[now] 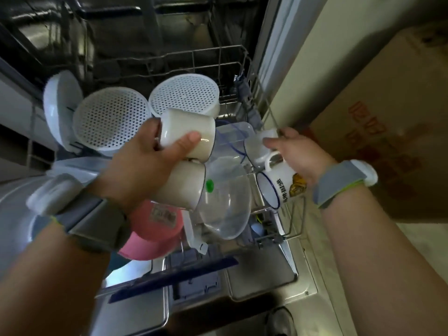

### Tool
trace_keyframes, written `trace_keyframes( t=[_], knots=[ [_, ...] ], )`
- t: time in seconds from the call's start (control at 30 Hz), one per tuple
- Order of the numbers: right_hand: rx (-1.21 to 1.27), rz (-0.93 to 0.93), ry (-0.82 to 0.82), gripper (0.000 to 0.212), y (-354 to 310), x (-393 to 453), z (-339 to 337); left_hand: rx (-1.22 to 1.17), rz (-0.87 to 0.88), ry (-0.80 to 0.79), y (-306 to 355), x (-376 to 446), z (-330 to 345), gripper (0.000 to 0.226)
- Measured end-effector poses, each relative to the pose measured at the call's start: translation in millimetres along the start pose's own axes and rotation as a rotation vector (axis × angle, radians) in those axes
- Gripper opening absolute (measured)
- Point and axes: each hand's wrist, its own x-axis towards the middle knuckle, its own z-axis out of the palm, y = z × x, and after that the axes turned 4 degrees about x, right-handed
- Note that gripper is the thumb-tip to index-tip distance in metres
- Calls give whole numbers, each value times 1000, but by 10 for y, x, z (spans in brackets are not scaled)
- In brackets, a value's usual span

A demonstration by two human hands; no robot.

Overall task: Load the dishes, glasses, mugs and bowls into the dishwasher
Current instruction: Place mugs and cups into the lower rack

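My left hand [148, 161] grips a cream mug [186, 132] above the pulled-out dishwasher rack [218, 59], thumb across its side. A second cream mug [184, 187] lies just below that hand. My right hand [295, 154] holds a white mug [259, 146] at the rack's right side, fingers over its rim. A printed enamel mug [278, 187] with a blue rim lies on its side under my right wrist. Two white perforated strainers [111, 117] [184, 95], a clear bowl [225, 202], a clear container [232, 137] and a pink bowl [155, 229] sit in the rack.
The open dishwasher door [194, 287] lies flat below the rack. A white lid [58, 105] stands at the rack's left. A cardboard box [388, 122] and a pale cabinet wall [315, 57] close in on the right. A shoe [281, 321] shows on the floor.
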Motion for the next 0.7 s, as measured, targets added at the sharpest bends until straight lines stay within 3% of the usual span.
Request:
trace_keyframes(
  t=[0.1, 0.27, 0.4, 0.57, 0.7],
  knots=[
    [-159, -41, -9, 61, 256, 187, 106, 23, 63, 0, -133, 139, 154, 39],
    [-340, -126, -56, 50, 265, 304, 217, 21, 148, -17, -272, 275, 215, 80],
    [-476, -165, -35, 52, 224, 281, 207, 98, 249, 44, -214, 287, 215, 68],
    [-483, -214, 3, 49, 223, 216, 164, 131, 272, -20, -157, 234, 250, 80],
    [-474, -230, 4, 49, 246, 199, 149, 335, 266, 44, -189, 203, 326, 57]
  ],
)
